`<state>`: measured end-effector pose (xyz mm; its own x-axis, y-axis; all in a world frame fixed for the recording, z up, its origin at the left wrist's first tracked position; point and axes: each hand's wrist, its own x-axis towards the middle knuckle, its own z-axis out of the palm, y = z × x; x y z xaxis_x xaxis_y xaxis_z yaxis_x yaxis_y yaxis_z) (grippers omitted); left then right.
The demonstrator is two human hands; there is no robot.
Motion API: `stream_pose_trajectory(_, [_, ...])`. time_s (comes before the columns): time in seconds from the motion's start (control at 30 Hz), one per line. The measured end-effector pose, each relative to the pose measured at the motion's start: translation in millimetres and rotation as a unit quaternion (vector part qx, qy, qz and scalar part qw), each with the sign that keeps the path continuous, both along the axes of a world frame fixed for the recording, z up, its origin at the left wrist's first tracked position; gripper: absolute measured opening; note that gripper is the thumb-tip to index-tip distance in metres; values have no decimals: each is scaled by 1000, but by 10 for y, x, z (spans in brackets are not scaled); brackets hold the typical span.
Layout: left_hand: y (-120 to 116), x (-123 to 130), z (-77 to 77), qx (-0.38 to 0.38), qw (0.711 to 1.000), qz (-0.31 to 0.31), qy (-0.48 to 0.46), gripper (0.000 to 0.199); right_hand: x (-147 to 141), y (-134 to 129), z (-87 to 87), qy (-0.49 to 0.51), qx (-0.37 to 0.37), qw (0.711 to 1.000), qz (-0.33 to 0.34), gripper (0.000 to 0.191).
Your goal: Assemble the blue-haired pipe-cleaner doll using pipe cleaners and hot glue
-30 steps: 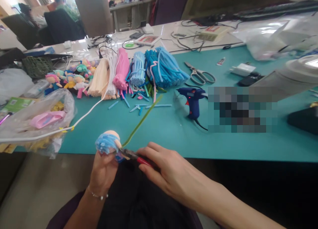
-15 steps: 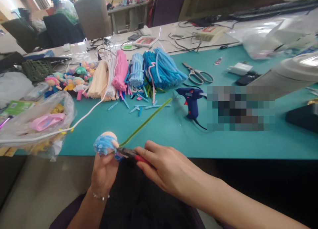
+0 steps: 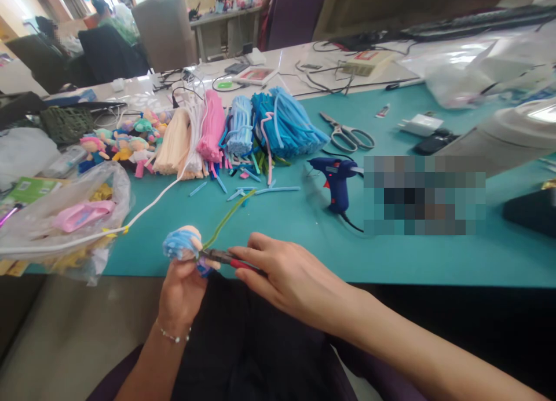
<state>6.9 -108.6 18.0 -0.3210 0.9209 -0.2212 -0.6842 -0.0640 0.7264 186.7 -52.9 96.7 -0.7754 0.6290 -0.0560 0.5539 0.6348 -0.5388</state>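
Note:
My left hand (image 3: 181,291) grips a small pipe-cleaner doll (image 3: 180,244) with light blue hair and a darker blue lower part, near the table's front edge. In my right hand (image 3: 278,268) are pliers (image 3: 230,260) with red handles. Their dark jaws touch the doll's neck area, where a green pipe cleaner (image 3: 228,215) sticks up and bends to the right. Whether the jaws are closed on the green stem is too small to tell.
Bundles of beige, pink (image 3: 212,126) and blue pipe cleaners (image 3: 293,123) lie behind, with finished dolls (image 3: 125,140) to their left. A blue glue gun (image 3: 336,181) and scissors (image 3: 347,132) are at the right. A plastic bag (image 3: 82,210) and a white cable (image 3: 154,198) lie at left.
The green pipe cleaner's free end has swung left and the visible length looks shorter and curved. The pliers and my right hand have shifted slightly up and left.

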Motion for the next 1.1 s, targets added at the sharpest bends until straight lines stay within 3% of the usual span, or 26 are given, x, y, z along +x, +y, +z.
stream_pose_trajectory(0.13, [3,-11,3,-1,1000,-6,-1,16,-14,19,-5,-12,47,999,-11,27])
stream_pose_trajectory(0.43, [24,-29,1,-19,999,-2,-36,21,-18,107,-78,-19,46,998,-23,29])
stream_pose_trajectory(0.63, [35,-43,80,-45,997,0,-69,29,-7,400,-303,-112,153,979,-79,31])
stream_pose_trajectory(0.8, [14,-24,109,-56,998,-7,-37,28,99,548,-492,-137,225,961,-86,27])
stream_pose_trajectory(0.97, [-10,47,122,-52,998,-14,27,27,196,574,-572,-72,249,962,-82,33])
stream_pose_trajectory(1.1, [-56,118,141,-62,996,-15,57,33,128,291,-525,152,276,947,-63,16])
